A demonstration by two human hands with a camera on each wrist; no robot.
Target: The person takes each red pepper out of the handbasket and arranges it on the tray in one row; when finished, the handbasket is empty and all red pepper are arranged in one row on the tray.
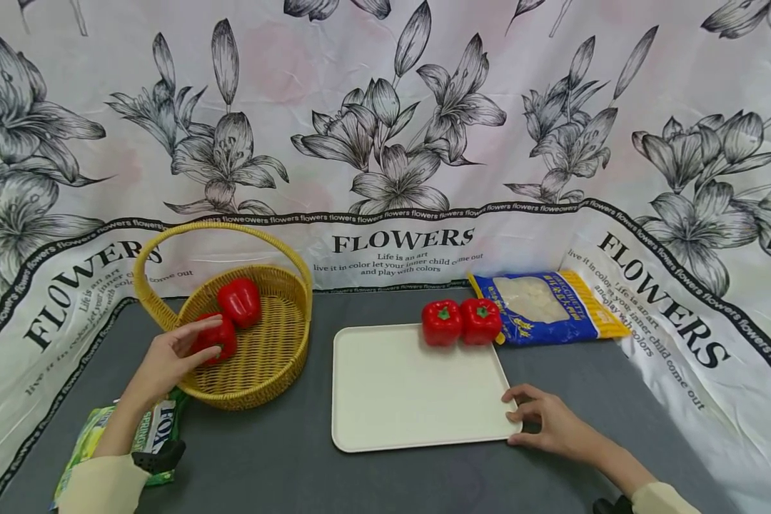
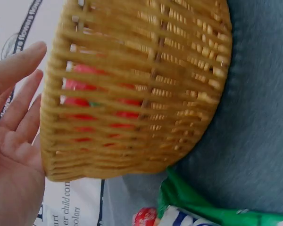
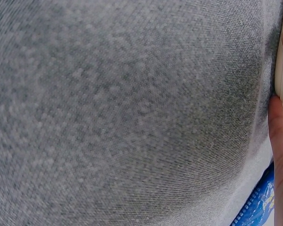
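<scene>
A yellow wicker basket (image 1: 287, 335) with a tall handle holds two red bell peppers, one bell pepper (image 1: 239, 301) behind the other (image 1: 223, 338). My left hand (image 1: 172, 351) reaches over its left rim, fingers spread loosely beside the nearer pepper. In the left wrist view, the left hand (image 2: 16, 141) lies just above the basket rim, and red shows through the weave. A cream rectangular tray (image 1: 417, 392) lies flat at the centre. My right hand (image 1: 546, 421) grips its right edge near the front corner, thumb and fingers at the rim. Contact with the nearer pepper is unclear.
Two more red bell peppers (image 1: 442, 323) (image 1: 481, 320) sit side by side at the tray's back right corner. Beside them lies a blue and yellow food packet (image 1: 546, 307). A green packet (image 1: 163, 421) lies under the left forearm. Floral cloth (image 1: 392, 250) rises behind the grey table surface.
</scene>
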